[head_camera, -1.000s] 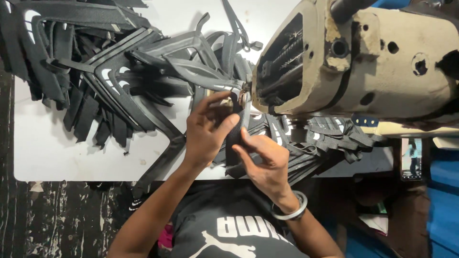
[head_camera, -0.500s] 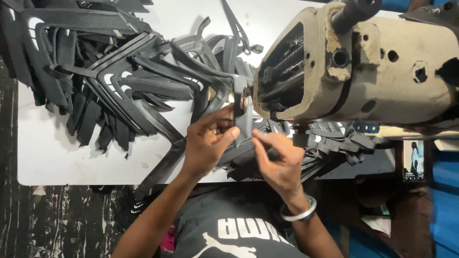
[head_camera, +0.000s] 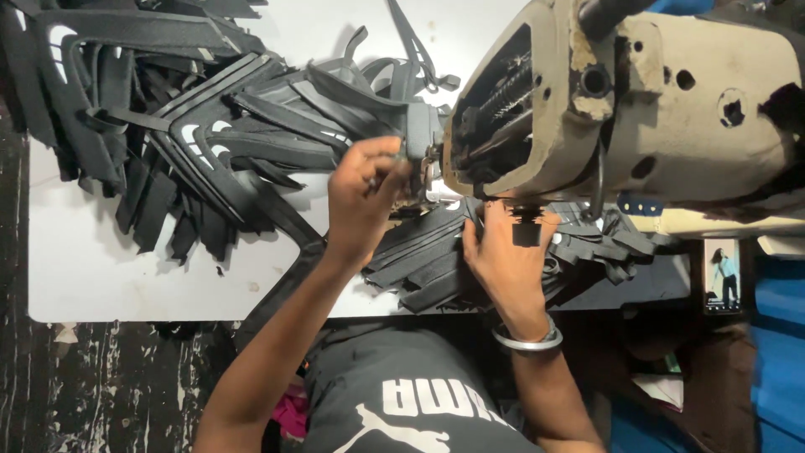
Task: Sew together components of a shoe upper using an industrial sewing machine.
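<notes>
Nearest the camera, the right hand (head_camera: 510, 262) lies flat, fingers spread narrow and pressed down on a fan of cut black strips (head_camera: 423, 260) at the near edge of the white table (head_camera: 84, 277), just under the head of the cream sewing machine (head_camera: 620, 109). A little farther and to the left, the left hand (head_camera: 362, 201) pinches a black strap piece (head_camera: 417, 127) — thumb and fingertips closed on its near end. That piece stands with its long axis running near to far, its far end rising beside the machine's open face, to the right of the fingers. The left hand is the nearer one to it. Beyond and left lies the heap of black straps (head_camera: 193, 126).
</notes>
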